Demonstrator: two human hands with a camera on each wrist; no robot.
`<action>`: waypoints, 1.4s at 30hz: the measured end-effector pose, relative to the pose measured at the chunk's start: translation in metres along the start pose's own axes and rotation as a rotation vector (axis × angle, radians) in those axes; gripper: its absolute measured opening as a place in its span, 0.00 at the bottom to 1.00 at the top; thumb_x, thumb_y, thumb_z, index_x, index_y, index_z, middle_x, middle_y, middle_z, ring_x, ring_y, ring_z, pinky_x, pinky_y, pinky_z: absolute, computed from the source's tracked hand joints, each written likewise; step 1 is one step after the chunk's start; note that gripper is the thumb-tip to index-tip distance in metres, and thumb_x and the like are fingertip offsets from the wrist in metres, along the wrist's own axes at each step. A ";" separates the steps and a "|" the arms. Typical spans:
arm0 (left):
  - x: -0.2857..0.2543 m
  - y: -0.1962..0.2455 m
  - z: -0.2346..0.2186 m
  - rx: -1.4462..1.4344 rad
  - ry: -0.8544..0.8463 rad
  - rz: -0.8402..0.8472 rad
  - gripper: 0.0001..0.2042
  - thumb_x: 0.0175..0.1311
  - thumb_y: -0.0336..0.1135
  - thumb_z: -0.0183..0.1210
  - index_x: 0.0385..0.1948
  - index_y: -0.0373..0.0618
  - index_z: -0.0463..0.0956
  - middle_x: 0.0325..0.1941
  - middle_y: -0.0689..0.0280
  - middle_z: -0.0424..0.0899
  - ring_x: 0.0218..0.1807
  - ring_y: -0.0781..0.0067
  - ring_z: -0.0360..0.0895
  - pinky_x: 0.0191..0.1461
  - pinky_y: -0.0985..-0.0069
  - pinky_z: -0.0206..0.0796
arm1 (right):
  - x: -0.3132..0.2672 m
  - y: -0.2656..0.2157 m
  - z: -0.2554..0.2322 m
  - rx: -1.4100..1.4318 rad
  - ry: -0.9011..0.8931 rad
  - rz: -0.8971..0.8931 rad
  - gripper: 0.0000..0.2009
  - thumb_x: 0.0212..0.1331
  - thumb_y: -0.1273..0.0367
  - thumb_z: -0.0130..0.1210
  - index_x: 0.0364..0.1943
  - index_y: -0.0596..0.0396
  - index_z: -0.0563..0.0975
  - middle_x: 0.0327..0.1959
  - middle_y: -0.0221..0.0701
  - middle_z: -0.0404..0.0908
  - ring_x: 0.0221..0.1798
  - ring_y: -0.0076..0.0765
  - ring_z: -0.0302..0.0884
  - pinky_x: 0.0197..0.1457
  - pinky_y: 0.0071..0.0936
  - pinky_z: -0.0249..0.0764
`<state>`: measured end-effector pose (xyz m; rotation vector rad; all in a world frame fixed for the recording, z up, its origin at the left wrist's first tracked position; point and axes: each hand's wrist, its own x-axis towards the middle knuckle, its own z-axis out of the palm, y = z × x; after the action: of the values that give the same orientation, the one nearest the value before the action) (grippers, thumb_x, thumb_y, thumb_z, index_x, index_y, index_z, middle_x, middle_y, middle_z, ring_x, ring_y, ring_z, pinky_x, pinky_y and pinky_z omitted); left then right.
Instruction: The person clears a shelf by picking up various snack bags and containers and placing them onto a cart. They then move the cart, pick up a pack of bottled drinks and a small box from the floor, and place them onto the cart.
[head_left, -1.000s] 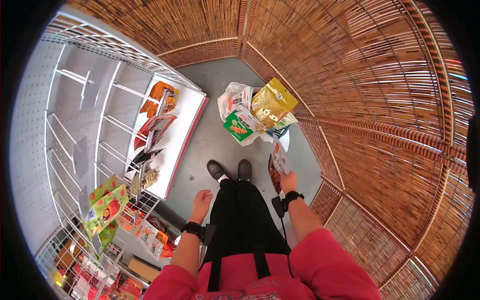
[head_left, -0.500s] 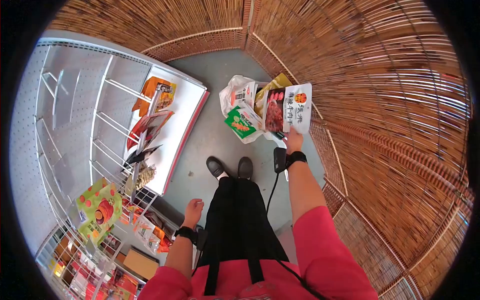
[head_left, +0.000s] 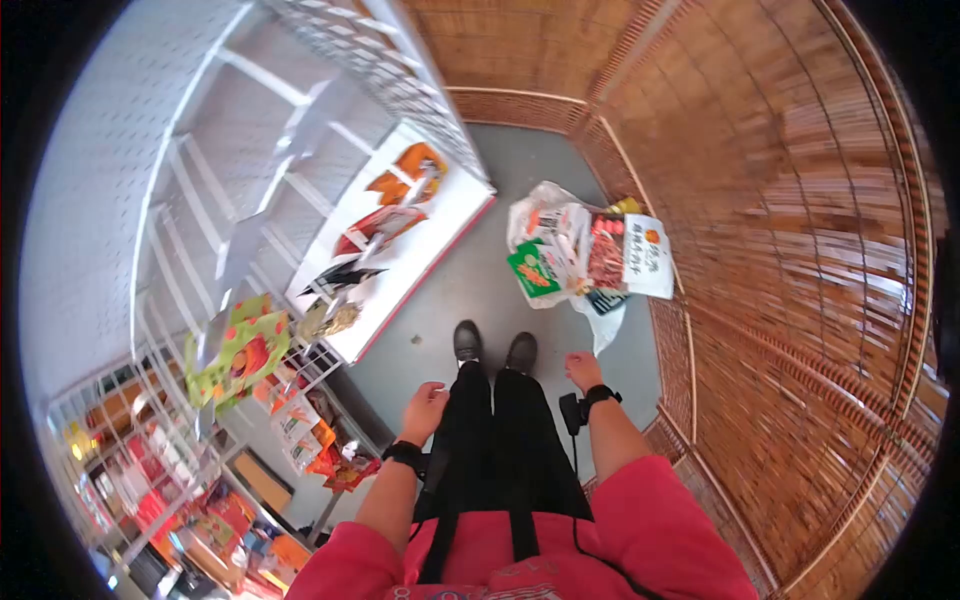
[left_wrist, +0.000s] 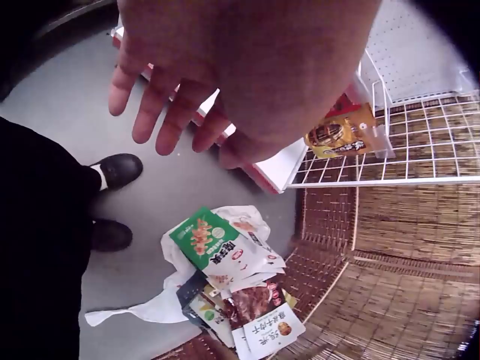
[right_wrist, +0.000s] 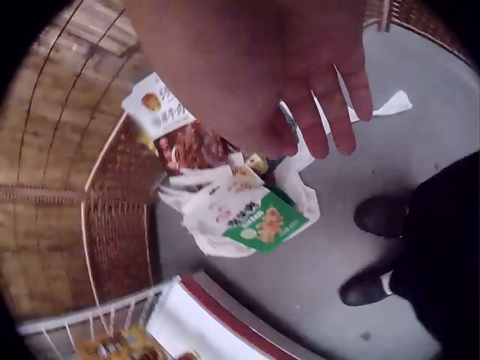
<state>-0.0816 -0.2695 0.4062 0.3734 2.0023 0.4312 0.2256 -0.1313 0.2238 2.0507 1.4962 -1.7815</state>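
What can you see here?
Plastic bag: 1, white, on floor
Meat packet: 1, white-red, atop bag
Green packet: 1, green-white, atop bag
Partly hidden packets: several, gold or dark, at bag
Rack: 1, white, left
Rack packets: several, orange, red, green, on rack
Blurred goods: many, mostly red, left
Woven screens: several, brown, ahead and right
Floor: 1, grey, underfoot
Shoes: 2, black, feet
Trousers: 1, black, legs
Top: 1, red, torso
Wristbands: 2, black, wrists
Left hand: 1, beside left thigh
Right hand: 1, right of legs

Smooth plastic meat packet [head_left: 630, 255] — rough reed wall [head_left: 775, 190]
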 end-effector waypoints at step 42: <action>-0.030 -0.088 -0.273 -0.855 0.751 0.473 0.23 0.55 0.28 0.49 0.55 0.44 0.55 0.56 0.62 0.63 0.50 0.73 0.65 0.49 0.79 0.59 | -0.241 -0.436 0.309 0.191 -0.638 -0.942 0.14 0.45 0.67 0.57 0.34 0.63 0.76 0.29 0.38 0.79 0.30 0.28 0.76 0.36 0.24 0.70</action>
<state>-0.3196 -0.3988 0.5060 0.1297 2.1615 1.8610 -0.2611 -0.2263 0.5359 0.5856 2.2363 -2.5592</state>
